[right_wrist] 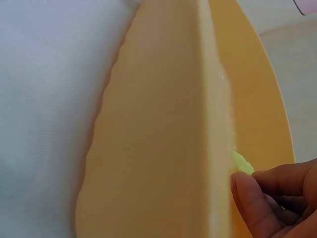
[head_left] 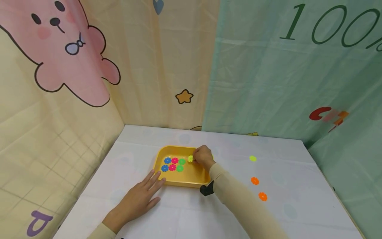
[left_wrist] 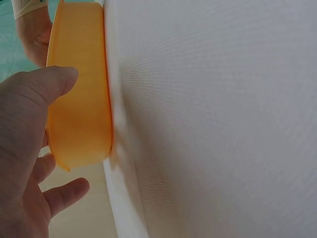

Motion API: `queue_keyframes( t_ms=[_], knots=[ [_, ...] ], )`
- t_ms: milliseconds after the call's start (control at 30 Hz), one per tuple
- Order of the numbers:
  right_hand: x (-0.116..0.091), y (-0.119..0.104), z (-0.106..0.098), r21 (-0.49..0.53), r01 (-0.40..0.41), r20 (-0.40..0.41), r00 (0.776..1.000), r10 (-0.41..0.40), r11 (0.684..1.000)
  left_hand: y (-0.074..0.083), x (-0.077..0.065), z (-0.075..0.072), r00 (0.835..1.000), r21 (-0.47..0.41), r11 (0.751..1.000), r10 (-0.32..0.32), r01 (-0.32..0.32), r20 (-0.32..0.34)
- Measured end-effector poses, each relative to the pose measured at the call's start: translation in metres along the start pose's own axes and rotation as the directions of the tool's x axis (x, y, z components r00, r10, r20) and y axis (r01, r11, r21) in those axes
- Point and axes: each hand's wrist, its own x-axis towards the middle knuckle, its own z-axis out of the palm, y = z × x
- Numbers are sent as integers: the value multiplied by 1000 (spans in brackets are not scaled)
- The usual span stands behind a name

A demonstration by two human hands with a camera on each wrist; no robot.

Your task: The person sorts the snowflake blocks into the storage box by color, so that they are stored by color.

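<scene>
A yellow notched plastic disc [head_left: 190, 159] is pinched between the thumb and index finger of my right hand [head_left: 204, 156], inside the yellow tray [head_left: 185, 182]. In the right wrist view, the same disc [right_wrist: 242, 162] shows at the fingertips behind the tray wall [right_wrist: 158, 119]. To its left in the tray lie two blue discs [head_left: 164, 168], two pink discs [head_left: 172, 167] and two green discs [head_left: 180, 168], set in two rows. My left hand [head_left: 140, 198] has its fingers spread and straight, fingertips at the tray's front left corner; the left wrist view shows the thumb [left_wrist: 62, 79] overlapping the tray's side.
On the white tabletop [head_left: 298, 179] right of the tray lie a yellow disc [head_left: 253, 158] and two orange discs [head_left: 255, 181]. Printed curtains [head_left: 256, 76] hang behind the table and along its sides. A black strap end [head_left: 207, 189] hangs below my right wrist.
</scene>
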Motion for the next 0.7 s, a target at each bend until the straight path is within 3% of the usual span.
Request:
queue_keyframes(
  t_ms=[133,367,700],
  knots=[
    [0,5,5,-44,16,13,1000,-16,999,1,0,0,1000,-3,1000,-3,3,-4],
    [-1,10,10,27,33,18,999,-34,999,1,0,1,1000,-5,1000,4,-4,-5],
    [1,7,15,13,25,-6,1000,-25,1000,-1,-1,0,999,19,1000,13,-13,-29]
  ],
)
